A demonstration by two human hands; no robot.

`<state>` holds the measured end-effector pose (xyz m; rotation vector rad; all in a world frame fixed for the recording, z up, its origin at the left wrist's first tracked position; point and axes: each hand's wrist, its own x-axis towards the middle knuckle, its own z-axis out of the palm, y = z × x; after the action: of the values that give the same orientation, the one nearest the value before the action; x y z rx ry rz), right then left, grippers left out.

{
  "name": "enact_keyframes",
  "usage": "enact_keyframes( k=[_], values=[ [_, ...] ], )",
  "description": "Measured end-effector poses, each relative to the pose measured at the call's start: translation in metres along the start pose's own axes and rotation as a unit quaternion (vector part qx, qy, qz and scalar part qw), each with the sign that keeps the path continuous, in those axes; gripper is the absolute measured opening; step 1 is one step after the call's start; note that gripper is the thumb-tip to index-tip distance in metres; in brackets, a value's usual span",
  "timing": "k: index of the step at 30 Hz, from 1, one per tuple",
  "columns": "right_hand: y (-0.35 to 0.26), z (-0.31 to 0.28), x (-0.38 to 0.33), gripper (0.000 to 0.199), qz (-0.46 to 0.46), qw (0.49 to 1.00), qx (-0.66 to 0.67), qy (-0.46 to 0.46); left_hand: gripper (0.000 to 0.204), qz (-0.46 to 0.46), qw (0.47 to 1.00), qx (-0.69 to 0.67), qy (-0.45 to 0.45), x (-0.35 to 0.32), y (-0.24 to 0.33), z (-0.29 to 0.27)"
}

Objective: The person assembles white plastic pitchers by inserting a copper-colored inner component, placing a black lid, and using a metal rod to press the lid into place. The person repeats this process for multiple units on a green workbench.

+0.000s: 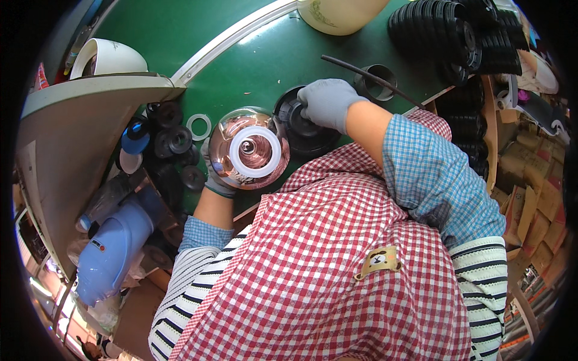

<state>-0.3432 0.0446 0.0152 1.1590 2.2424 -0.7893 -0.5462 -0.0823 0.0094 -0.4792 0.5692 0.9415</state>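
So the person's wearing grey gloves and a red-checked apron, leaning over a green counter (241,60). The left hand (215,174) is wrapped around the side of a clear glass dome (241,141), gripping it right at the near edge of the counter. The dome's long axis points pretty much straight up at the camera, opening on top, with a white ring (255,151) sitting on that opening. The right hand (328,102) is closed down on a black round base (307,129) lying flat, just beside the dome on its right and touching it or nearly so.

Packaging-wise: a cream-coloured jug (340,13) with a faint greenish print stands at the far edge of the counter. Stacks of black round parts (448,33) fill the far right corner, with more stacked lower down past the right edge. Brown cardboard boxes (530,210) pile up beyond that on the right. Left of the dome there's a loose white ring (198,126) flat on the counter, next to a cluster of black caps (174,141). A blue plastic container (111,256) with a small round sticker sits low on the left, off the counter. A thin black tube (367,77) runs diagonally behind the right hand, past a short black collar (376,81).
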Motion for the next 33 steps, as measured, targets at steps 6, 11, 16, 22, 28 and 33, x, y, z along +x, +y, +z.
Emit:
enact_keyframes(
  k=[6,11,16,22,28,33],
  values=[
    [-0.008,0.036,-0.022,0.017,-0.035,0.982,-0.124,0.140,0.044,0.075,0.969,0.131,-0.194,0.014,0.005,-0.012],
    [-0.014,0.045,-0.018,0.018,-0.025,0.978,-0.151,0.140,0.047,0.101,0.967,0.150,-0.182,0.018,0.014,-0.026],
    [-0.012,0.036,-0.016,0.020,-0.054,0.981,-0.150,0.108,0.045,0.108,0.979,0.112,-0.128,0.013,0.011,-0.027],
    [-0.003,0.022,-0.013,0.026,-0.102,0.987,-0.109,0.054,0.043,0.075,0.987,0.081,-0.120,0.012,0.007,-0.035],
    [-0.005,0.026,-0.024,0.023,-0.089,0.994,-0.068,-0.017,0.051,0.081,0.966,0.159,-0.186,0.029,0.026,-0.074],
    [-0.008,0.033,-0.033,0.018,-0.092,0.993,-0.069,0.041,0.059,0.165,0.918,0.315,-0.173,0.026,0.027,-0.086]
  ],
)
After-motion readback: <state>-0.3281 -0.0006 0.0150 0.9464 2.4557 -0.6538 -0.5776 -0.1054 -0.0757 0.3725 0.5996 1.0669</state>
